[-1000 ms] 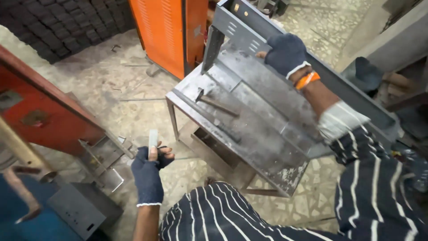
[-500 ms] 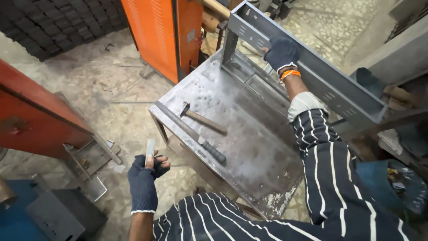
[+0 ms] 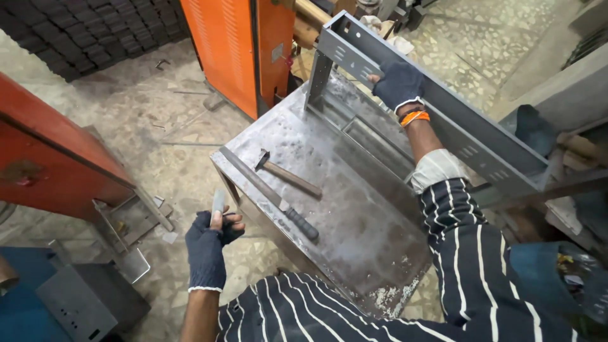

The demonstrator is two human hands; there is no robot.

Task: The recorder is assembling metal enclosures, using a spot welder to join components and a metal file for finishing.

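The right hand [image 3: 398, 82] grips the long grey metal channel [image 3: 437, 111] at its far top edge; it looks stiff, heavy, sharp-edged. The left hand [image 3: 208, 244] closes around a small metal piece [image 3: 218, 201].

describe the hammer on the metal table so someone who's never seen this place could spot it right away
Start at the scuffed steel table in front of the orange cabinet. The hammer lies flat near its left edge, dark head toward the cabinet. Its plain wooden handle sets it apart from the long flat file beside it, which has a black ribbed grip.
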